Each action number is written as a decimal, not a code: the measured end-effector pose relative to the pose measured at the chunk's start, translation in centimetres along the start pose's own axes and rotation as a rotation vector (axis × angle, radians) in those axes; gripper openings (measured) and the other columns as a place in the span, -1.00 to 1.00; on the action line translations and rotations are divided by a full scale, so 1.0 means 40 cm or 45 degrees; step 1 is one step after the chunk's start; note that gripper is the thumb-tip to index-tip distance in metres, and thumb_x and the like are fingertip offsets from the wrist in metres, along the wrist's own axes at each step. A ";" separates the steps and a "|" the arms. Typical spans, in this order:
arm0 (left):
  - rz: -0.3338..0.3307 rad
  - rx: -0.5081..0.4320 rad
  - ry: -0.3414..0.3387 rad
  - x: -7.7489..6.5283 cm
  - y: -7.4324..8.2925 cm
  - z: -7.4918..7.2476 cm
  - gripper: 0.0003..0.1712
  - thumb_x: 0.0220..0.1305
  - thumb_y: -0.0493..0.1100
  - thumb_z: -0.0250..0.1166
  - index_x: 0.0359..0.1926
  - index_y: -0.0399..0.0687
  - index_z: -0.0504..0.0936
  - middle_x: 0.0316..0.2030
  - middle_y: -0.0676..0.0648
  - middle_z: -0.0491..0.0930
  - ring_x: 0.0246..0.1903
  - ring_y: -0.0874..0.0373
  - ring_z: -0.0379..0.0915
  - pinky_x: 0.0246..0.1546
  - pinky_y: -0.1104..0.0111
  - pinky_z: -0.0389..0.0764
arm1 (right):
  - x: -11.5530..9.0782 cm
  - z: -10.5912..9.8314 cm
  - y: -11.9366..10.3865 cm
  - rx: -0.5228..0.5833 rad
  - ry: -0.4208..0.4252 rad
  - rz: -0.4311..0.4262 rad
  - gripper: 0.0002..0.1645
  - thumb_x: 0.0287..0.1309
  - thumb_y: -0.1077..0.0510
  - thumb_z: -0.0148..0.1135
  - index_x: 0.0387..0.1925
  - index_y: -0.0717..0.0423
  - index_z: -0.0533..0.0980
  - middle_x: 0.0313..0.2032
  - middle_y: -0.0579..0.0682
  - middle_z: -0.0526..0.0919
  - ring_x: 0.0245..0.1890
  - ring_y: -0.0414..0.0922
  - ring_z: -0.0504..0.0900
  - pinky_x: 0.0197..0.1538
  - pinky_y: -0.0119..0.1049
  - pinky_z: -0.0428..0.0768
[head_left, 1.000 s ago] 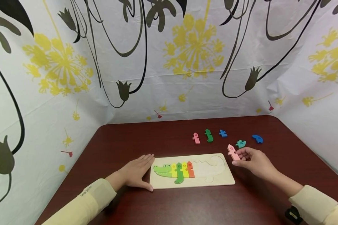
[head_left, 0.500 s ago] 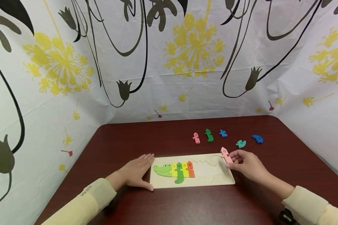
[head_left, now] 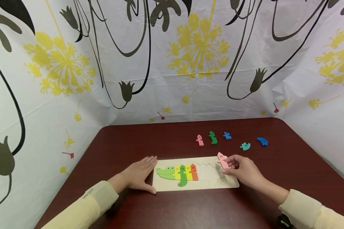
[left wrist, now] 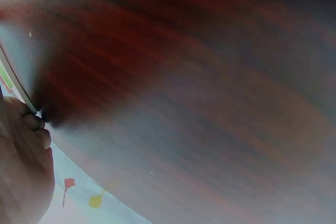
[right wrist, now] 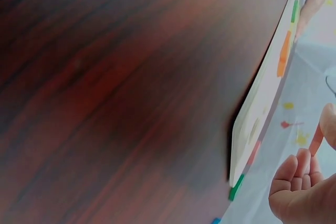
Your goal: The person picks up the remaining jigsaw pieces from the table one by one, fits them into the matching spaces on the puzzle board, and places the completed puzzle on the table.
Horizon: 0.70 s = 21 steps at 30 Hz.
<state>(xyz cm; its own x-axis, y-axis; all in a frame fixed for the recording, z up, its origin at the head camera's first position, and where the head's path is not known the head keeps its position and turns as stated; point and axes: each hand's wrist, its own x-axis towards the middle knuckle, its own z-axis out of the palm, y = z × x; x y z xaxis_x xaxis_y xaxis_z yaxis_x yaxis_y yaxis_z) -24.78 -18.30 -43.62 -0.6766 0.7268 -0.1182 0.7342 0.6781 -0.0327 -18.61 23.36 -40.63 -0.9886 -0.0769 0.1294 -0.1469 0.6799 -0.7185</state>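
Observation:
A pale wooden puzzle board (head_left: 166, 188) lies on the dark red-brown table. Its left part carries a crocodile's green head (head_left: 165, 172), followed by yellow, green, yellow and orange pieces (head_left: 193, 172); the recess outline to the right is bare. My left hand (head_left: 139, 175) rests flat at the board's left edge, fingers straight, thumb at the near corner. Between thumb and fingers my right hand (head_left: 243, 170) pinches a pink puzzle piece (head_left: 222, 160), held tilted above the board's right part. In the right wrist view this piece (right wrist: 317, 141) shows edge-on.
Behind the board lie loose puzzle pieces: a pink one (head_left: 200, 140), a green one (head_left: 212, 137), a small blue one (head_left: 227, 135), a teal one (head_left: 245, 146) and a curved blue one (head_left: 262, 141). A patterned cloth (head_left: 149, 70) hangs around the table (head_left: 126, 140).
My right hand has carried the pink puzzle piece leftward, from beside the board's right edge to over its right part. My left hand has stayed put.

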 end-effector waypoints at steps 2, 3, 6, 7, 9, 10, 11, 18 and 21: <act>0.000 0.004 -0.001 0.000 0.000 0.001 0.42 -0.05 0.74 -0.08 0.50 -0.26 -0.03 0.50 -0.20 -0.08 0.47 0.00 -0.19 0.42 0.20 -0.05 | 0.000 0.008 -0.004 0.009 0.000 0.005 -0.56 -0.06 0.09 0.54 -0.21 0.25 0.56 -0.44 -0.05 0.55 -0.41 -0.11 0.47 -0.48 -0.38 0.48; 0.000 0.007 -0.004 0.000 -0.001 0.001 0.42 -0.05 0.74 -0.08 0.50 -0.26 -0.03 0.50 -0.20 -0.09 0.47 0.00 -0.20 0.42 0.21 -0.06 | 0.000 0.011 -0.006 0.010 0.001 0.006 -0.56 -0.06 0.09 0.55 -0.21 0.25 0.56 -0.44 -0.05 0.55 -0.41 -0.11 0.47 -0.48 -0.38 0.47; 0.003 0.011 -0.009 0.000 -0.001 0.002 0.42 -0.05 0.74 -0.08 0.50 -0.27 -0.03 0.50 -0.20 -0.09 0.47 0.00 -0.20 0.42 0.21 -0.07 | 0.001 0.021 -0.011 0.018 0.012 0.002 -0.58 -0.06 0.10 0.55 -0.22 0.25 0.57 -0.45 -0.05 0.55 -0.42 -0.12 0.48 -0.48 -0.38 0.48; 0.003 0.013 -0.011 0.000 -0.001 0.002 0.43 -0.05 0.74 -0.08 0.50 -0.27 -0.03 0.50 -0.20 -0.09 0.47 0.01 -0.20 0.42 0.21 -0.07 | 0.001 0.023 -0.013 0.021 0.015 0.000 -0.58 -0.06 0.10 0.54 -0.23 0.25 0.57 -0.45 -0.05 0.56 -0.42 -0.12 0.48 -0.47 -0.38 0.48; 0.005 0.015 -0.011 0.001 -0.002 0.002 0.43 -0.05 0.74 -0.09 0.50 -0.27 -0.03 0.50 -0.21 -0.09 0.47 0.00 -0.20 0.42 0.21 -0.07 | 0.001 0.028 -0.015 0.028 0.015 -0.001 -0.60 -0.05 0.11 0.54 -0.23 0.24 0.57 -0.45 -0.05 0.56 -0.42 -0.12 0.49 -0.47 -0.38 0.48; 0.006 0.014 -0.010 0.001 -0.002 0.002 0.43 -0.05 0.74 -0.09 0.50 -0.27 -0.03 0.50 -0.21 -0.09 0.47 0.00 -0.20 0.42 0.21 -0.07 | 0.002 0.031 -0.016 0.033 0.014 -0.001 -0.60 -0.05 0.11 0.54 -0.24 0.24 0.57 -0.45 -0.05 0.56 -0.42 -0.12 0.49 -0.47 -0.38 0.48; 0.010 0.013 -0.007 0.001 -0.002 0.002 0.43 -0.05 0.74 -0.09 0.50 -0.28 -0.02 0.49 -0.21 -0.08 0.47 -0.01 -0.19 0.42 0.20 -0.06 | 0.002 0.034 -0.017 0.037 0.013 0.000 -0.60 -0.05 0.11 0.54 -0.24 0.24 0.57 -0.45 -0.05 0.57 -0.42 -0.12 0.49 -0.46 -0.38 0.48; 0.008 0.012 -0.003 0.002 -0.003 0.004 0.43 -0.05 0.74 -0.09 0.50 -0.27 -0.03 0.49 -0.21 -0.08 0.47 0.00 -0.19 0.42 0.20 -0.06 | 0.003 0.057 -0.025 0.058 0.012 0.015 -0.60 -0.07 0.13 0.55 -0.25 0.25 0.57 -0.46 -0.06 0.56 -0.43 -0.13 0.49 -0.47 -0.38 0.48; 0.007 0.010 -0.008 0.002 -0.002 0.003 0.43 -0.06 0.75 -0.09 0.50 -0.27 -0.03 0.50 -0.21 -0.09 0.47 0.00 -0.20 0.42 0.20 -0.06 | 0.003 0.066 -0.029 0.059 0.010 0.013 -0.59 -0.08 0.12 0.56 -0.25 0.25 0.57 -0.47 -0.06 0.56 -0.44 -0.13 0.49 -0.47 -0.38 0.48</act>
<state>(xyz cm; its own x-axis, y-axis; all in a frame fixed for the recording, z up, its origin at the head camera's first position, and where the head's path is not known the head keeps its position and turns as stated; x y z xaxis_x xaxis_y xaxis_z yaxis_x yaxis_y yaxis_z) -24.89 -18.30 -43.75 -0.6724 0.7295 -0.1249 0.7381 0.6735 -0.0400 -18.65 20.62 -41.58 -0.9898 -0.0645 0.1271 -0.1385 0.6460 -0.7507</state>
